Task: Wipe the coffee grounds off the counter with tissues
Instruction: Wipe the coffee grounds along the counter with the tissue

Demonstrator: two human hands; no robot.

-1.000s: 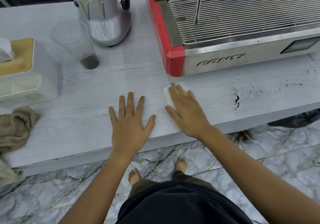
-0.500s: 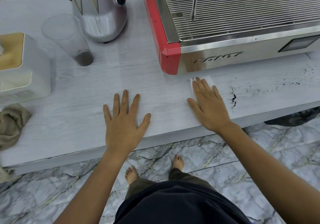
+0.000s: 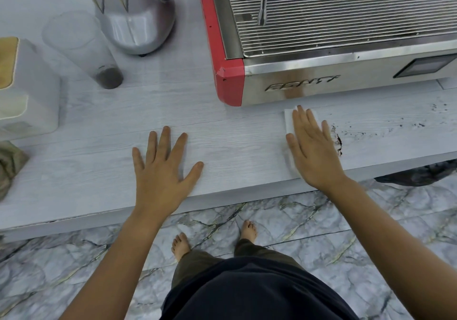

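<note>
The left hand (image 3: 162,171) stays flat on the counter (image 3: 235,144), fingers spread, holding nothing. The right hand (image 3: 314,149), fingers straight, presses the tissue (image 3: 288,121) flat, now slid rightward until its edge meets the coffee grounds (image 3: 338,142).

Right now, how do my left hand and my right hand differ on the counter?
The left hand lies on bare counter; the right hand presses a white tissue. The left hand's fingers are spread; the right hand's lie close together. The right hand is beside the coffee grounds; the left is well away. Both lie flat, palm down.
</note>
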